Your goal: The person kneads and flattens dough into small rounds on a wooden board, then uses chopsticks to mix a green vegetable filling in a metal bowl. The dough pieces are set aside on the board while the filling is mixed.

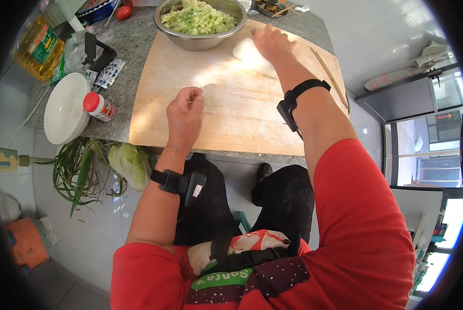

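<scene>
On the wooden board [251, 128], my left hand [185, 116] has its fingers curled in, thumb against forefinger. A faint pale shape shows by those fingertips; whether I hold it, I cannot tell. My right hand [274, 42] reaches to the far right part of the board with its fingers apart. Beside and partly under it lies a white piece of dough [249, 54], washed out by sunlight. A steel bowl [200, 40] of chopped green and pale vegetable filling [198, 17] stands at the board's far edge. Right of my right hand rests a thin wooden stick [328, 75].
At left on the stone counter [117, 112] are a white bowl [66, 112], a red-capped bottle [99, 106], a black phone stand [97, 52], an oil bottle [39, 48] and a tomato [123, 12]. Below lie green onions [76, 170] and a cabbage [128, 164]. A dish with chopsticks [284, 11] sits behind.
</scene>
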A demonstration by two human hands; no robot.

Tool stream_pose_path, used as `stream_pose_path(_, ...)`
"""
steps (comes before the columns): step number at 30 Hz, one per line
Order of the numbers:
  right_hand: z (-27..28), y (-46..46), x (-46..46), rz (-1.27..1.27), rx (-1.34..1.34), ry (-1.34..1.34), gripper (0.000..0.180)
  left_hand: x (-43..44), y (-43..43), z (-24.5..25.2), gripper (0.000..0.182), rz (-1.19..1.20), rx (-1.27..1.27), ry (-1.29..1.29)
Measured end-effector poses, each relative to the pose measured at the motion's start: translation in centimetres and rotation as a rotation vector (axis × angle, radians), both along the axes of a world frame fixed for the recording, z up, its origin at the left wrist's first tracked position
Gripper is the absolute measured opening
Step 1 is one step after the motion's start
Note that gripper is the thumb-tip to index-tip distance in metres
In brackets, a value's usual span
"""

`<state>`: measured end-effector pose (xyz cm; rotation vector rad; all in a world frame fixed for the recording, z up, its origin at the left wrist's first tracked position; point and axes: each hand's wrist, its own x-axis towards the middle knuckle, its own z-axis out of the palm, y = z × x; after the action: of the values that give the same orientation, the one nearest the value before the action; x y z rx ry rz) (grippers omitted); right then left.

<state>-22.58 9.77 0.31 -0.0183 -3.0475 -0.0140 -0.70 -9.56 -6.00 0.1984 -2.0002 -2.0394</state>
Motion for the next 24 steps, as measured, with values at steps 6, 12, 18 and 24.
stream_pose_path(6,-1.0,1.0,-1.8,0.092,0.186,0.093,0.059,-0.3,0.3,-0.5,0.012,-0.017,-0.045,0.030)
stream_pose_path(12,-1.3,0.5,2.0,0.166,-0.005,-0.070,0.060,-0.4,0.4,-0.7,0.011,-0.001,-0.095,0.066)
stream_pose_path(18,-0.9,-0.2,7.6,0.259,-0.137,-0.036,0.052,-0.7,0.3,-0.9,0.010,-0.006,-0.122,0.080)
stream_pose_path(24,-1.0,-0.8,13.4,0.348,-0.105,0.141,0.036,-0.6,0.5,-0.5,0.009,0.015,-0.199,0.139)
